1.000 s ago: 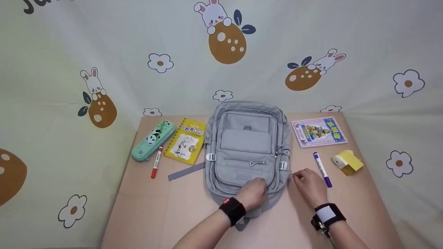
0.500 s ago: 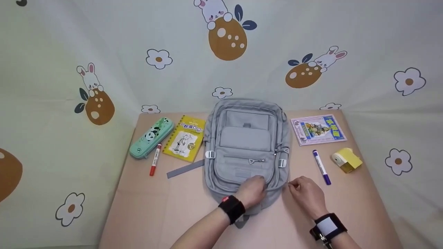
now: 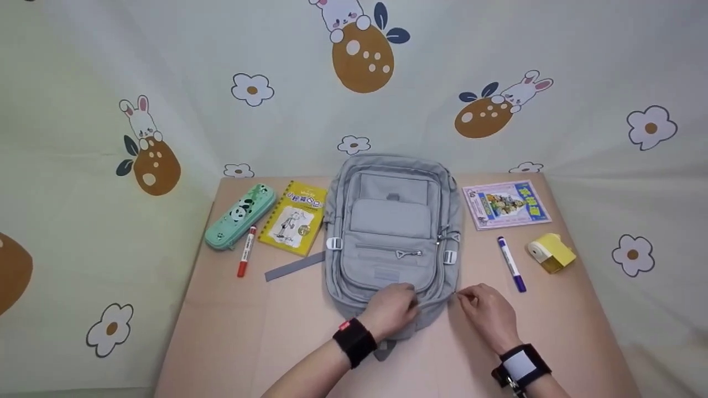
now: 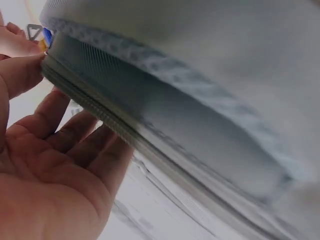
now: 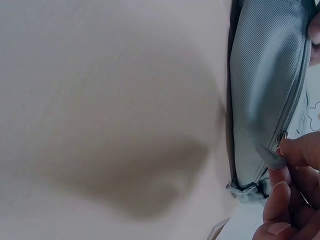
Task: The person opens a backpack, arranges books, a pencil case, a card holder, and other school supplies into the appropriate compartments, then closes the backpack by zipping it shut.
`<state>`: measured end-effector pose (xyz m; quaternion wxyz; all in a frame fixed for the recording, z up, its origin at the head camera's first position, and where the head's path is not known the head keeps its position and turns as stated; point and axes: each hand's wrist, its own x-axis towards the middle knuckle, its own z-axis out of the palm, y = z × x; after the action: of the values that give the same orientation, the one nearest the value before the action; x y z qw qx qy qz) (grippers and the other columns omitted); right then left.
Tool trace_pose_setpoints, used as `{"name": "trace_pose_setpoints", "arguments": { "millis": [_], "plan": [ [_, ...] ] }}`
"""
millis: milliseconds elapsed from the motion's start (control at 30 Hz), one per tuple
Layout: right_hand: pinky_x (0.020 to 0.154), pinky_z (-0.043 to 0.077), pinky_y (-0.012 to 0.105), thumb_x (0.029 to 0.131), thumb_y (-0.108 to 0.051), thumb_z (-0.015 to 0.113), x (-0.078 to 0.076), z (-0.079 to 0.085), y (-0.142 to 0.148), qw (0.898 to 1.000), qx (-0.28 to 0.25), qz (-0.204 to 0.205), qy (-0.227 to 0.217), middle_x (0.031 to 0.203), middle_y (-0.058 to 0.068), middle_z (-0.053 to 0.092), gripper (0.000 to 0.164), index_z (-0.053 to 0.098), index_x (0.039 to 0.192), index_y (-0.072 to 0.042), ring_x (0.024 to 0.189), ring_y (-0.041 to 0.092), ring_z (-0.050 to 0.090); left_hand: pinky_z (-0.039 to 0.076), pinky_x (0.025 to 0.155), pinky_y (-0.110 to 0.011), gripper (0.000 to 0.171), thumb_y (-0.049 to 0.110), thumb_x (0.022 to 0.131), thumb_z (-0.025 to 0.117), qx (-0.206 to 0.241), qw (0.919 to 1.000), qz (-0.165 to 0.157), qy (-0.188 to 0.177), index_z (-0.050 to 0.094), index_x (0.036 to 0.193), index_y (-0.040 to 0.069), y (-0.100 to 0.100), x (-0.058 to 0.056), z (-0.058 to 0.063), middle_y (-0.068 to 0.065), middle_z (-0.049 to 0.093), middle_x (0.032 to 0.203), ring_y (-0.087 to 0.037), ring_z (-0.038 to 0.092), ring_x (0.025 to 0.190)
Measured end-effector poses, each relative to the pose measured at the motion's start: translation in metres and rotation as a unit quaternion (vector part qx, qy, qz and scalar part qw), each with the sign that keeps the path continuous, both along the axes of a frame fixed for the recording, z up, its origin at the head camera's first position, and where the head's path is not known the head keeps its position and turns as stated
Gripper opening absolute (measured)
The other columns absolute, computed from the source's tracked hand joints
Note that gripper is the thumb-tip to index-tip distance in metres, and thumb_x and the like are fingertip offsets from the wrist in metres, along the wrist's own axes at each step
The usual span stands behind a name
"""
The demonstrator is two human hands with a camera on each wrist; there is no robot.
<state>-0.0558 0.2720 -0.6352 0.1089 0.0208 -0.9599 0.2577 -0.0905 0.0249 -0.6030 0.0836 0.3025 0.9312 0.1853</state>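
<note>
A grey backpack (image 3: 391,218) lies front up on the table. My left hand (image 3: 390,309) grips the bag's edge near its bottom end. In the left wrist view, its thumb and fingers hold a zip edge (image 4: 165,160), and a gap gapes between this edge and the fabric above. At the bag's lower right side, my right hand (image 3: 489,315) pinches a zip pull (image 5: 271,157) between thumb and forefinger. The zip (image 5: 298,85) runs along the bag's side from that pull towards the left hand. The bag's inside is mostly hidden.
Left of the bag lie a green pencil case (image 3: 241,216), a red marker (image 3: 246,252), a yellow notebook (image 3: 293,218) and a grey strap (image 3: 294,266). To its right are a pink-bordered book (image 3: 507,204), a blue marker (image 3: 511,264) and a yellow-and-white object (image 3: 551,252).
My right hand has moved down along the bag's right side towards its bottom with the zip pull. My left hand keeps its grip near the bottom edge. The head view has tilted slightly.
</note>
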Motion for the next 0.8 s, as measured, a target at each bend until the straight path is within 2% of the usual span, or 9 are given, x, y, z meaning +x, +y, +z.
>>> {"name": "trace_pose_setpoints", "arguments": {
  "millis": [100,267,500,800],
  "plan": [
    [0.062,0.05,0.035,0.083,-0.009,0.083,0.001,-0.002,0.001,1.0,-0.009,-0.006,0.002,0.08,-0.003,0.067,0.008,0.079,0.09,-0.012,0.071,0.014,0.061,0.048,0.06,-0.029,0.015,0.026,0.092,0.071,0.001,1.0,0.004,-0.009,0.074,0.081,0.016,-0.012,0.007,0.001,0.006,0.06,0.078,-0.013,0.057,0.069],
    [0.064,0.05,0.036,0.083,-0.01,0.083,0.0,-0.002,-0.001,1.0,-0.026,-0.015,-0.006,0.081,-0.002,0.069,0.008,0.079,0.09,-0.012,0.072,0.014,0.061,0.043,0.054,-0.025,0.017,0.027,0.095,0.071,0.033,0.9979,0.038,-0.041,0.075,0.08,0.02,-0.025,0.013,-0.002,0.011,0.058,0.068,-0.006,0.052,0.06],
    [0.064,0.049,0.033,0.083,-0.011,0.083,0.001,0.0,-0.005,0.998,-0.05,-0.029,-0.034,0.081,-0.002,0.069,0.007,0.078,0.088,-0.012,0.071,0.014,0.06,0.05,0.061,-0.027,0.01,0.024,0.094,0.071,0.04,0.9969,0.066,-0.016,0.077,0.086,0.022,-0.026,0.014,-0.008,0.011,0.068,0.077,-0.007,0.063,0.069],
    [0.064,0.047,0.03,0.084,-0.014,0.08,0.008,0.006,-0.011,0.991,-0.084,-0.051,-0.093,0.08,-0.003,0.068,0.005,0.077,0.089,-0.013,0.071,0.014,0.059,0.05,0.061,-0.024,0.01,0.026,0.096,0.071,0.057,0.9955,0.075,-0.014,0.078,0.092,0.02,-0.024,0.015,-0.014,0.012,0.07,0.079,-0.005,0.064,0.071]
  ]
}}
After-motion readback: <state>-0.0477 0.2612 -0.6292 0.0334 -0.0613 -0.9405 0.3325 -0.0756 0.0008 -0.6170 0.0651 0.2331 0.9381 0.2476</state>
